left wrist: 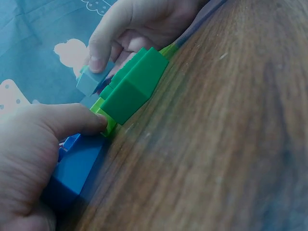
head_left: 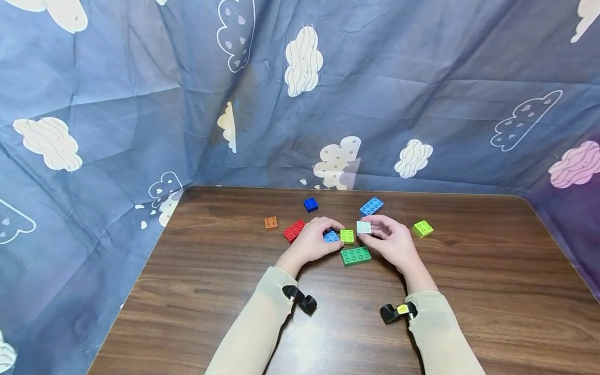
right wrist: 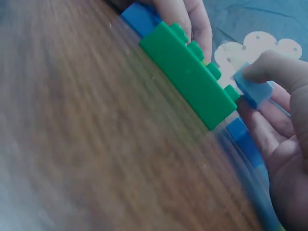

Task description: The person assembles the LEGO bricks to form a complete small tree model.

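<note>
Wood table [head_left: 211, 291]; right hand [head_left: 392, 244] pinches square pale-blue block [head_left: 363, 227], studs up

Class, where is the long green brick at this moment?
In the head view, the long green brick lies on the table between the left hand and right hand, just on the wearer's side of the small lime brick.

I see a pale-blue brick [head_left: 363, 227], lime bricks [head_left: 347, 236], mid-blue bricks [head_left: 330, 236], green brick [head_left: 355, 256], red brick [head_left: 294, 230], orange brick [head_left: 271, 223], dark-blue brick [head_left: 311, 204]. Counter [head_left: 211, 302] brown, dark-grained; cloth [head_left: 398, 67] blue, white and pink clouds, some dotted or wavy-lined; sleeves [head_left: 253, 323] cream.
</note>
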{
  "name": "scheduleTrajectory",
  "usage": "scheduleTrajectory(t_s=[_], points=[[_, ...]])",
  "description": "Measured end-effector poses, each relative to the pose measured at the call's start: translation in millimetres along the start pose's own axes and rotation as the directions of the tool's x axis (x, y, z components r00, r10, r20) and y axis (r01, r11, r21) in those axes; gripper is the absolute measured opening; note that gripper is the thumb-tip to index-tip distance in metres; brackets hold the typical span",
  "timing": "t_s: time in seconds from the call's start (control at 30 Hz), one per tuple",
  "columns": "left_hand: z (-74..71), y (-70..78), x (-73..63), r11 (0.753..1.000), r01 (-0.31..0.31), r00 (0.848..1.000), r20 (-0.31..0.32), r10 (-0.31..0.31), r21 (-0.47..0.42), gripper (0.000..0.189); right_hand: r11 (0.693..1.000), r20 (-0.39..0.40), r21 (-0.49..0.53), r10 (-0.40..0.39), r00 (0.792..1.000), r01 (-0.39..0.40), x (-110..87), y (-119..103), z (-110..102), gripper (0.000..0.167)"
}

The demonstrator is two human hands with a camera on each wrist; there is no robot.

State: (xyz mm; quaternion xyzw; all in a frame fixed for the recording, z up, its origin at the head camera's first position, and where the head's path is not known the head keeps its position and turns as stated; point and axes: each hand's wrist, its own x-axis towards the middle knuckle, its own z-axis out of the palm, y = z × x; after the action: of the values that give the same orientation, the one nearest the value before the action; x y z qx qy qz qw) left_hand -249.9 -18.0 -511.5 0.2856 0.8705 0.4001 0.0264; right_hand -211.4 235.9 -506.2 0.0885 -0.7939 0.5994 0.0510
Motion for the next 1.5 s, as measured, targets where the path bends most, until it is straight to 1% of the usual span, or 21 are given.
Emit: scheduleTrajectory(t_s=[0.07,0.2,0.23,0.3,0.43,0.47,0.63,0.83,1.03,1.1,1.33,1.5], points=[[-1.4,0.3,-0.7,1.0,0.006,1.0,0.002,-0.006,-0.002,0.034,0.999,0.008,-0.025,-0.024,1.0,0.024,-0.9,-1,2,0.04],[-1.2,0.7,-0.5,1.0,-0.002,1.0,0.009,0.002,0.002,0.035,0.987,-0.011,-0.133,-0.091,0.996,0.088,-2.2,-2,4,0.036],[-1.1,0.8,-0.4,1.0,-0.003,1.0,0.011,0.003,0.004,0.036,0.983,-0.007,-0.154,-0.104,0.995,0.101,-3.1,-6,5,0.036],[-1.2,0.9,-0.3,1.0,-0.008,1.0,0.014,0.008,0.009,0.036,0.975,0.01,-0.186,-0.125,0.992,0.125,-2.3,-6,7,0.035],[-3.0,0.8,-0.5,1.0,-0.014,1.0,0.022,0.014,0.02,0.037,0.974,0.05,-0.184,-0.128,0.991,0.135,1.2,-6,11,0.035],[-3.3,0.7,-0.5,1.0,-0.016,1.0,0.024,0.016,0.023,0.037,0.974,0.056,-0.182,-0.128,0.99,0.136,3.0,-2,12,0.036],[-2.7,1.0,0.0,0.999,-0.019,0.999,0.028,0.018,0.037,0.038,0.973,0.063,-0.181,-0.137,0.989,0.146,5.5,3,13,0.037],[-1.4,1.0,1.6,0.998,-0.034,0.999,0.028,0.033,0.05,0.038,0.971,0.065,-0.175,-0.154,0.986,0.163,6.5,3,14,0.035],[-1.5,-0.8,2.7,0.998,-0.028,0.999,0.017,0.027,0.048,0.038,0.964,0.096,-0.178,-0.181,0.979,0.196,9.5,2,18,0.036],[-1.8,-0.5,2.8,0.999,-0.018,1.0,0.013,0.018,0.047,0.038,0.964,0.102,-0.183,-0.174,0.979,0.19,10.6,3,18,0.036],[-2.9,0.6,2.7,0.999,0.003,1.0,0.009,-0.003,0.033,0.038,0.968,0.114,-0.213,-0.109,0.987,0.131,12.4,5,20,0.034],[-2.1,0.9,3.4,1.0,0.006,1.0,0.016,-0.006,0.029,0.037,0.969,0.113,-0.21,-0.111,0.987,0.133,11.3,6,20,0.034]])
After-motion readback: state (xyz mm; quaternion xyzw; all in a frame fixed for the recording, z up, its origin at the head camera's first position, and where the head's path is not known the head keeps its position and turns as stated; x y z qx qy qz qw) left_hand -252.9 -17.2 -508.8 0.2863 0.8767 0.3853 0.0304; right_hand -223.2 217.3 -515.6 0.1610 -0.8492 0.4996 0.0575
